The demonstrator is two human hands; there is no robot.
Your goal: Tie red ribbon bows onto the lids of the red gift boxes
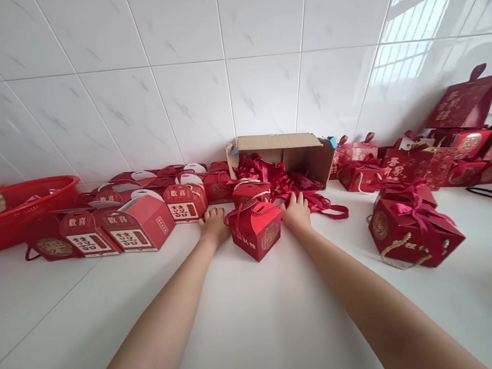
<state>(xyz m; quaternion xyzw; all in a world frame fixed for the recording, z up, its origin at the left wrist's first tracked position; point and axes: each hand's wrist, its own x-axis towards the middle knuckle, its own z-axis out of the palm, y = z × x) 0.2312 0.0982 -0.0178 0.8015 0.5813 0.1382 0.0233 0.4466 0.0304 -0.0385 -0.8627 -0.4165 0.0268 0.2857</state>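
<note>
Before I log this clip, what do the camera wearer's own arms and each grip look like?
The left grip and right grip are bare hands, with no gloves and no rings that I can make out. The left forearm and right forearm are bare down to the picture's bottom edge: no sleeves, watch or bracelet show.

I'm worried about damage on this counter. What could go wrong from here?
The right hand is beside loose dark-red satin ribbons spilling from a brown cardboard carton; a finger might snag them. The left hand is close to a red cardboard box with a white panel; a sideways move might knock it. The cubic red box between the hands might bump the red box behind if pushed.
</note>
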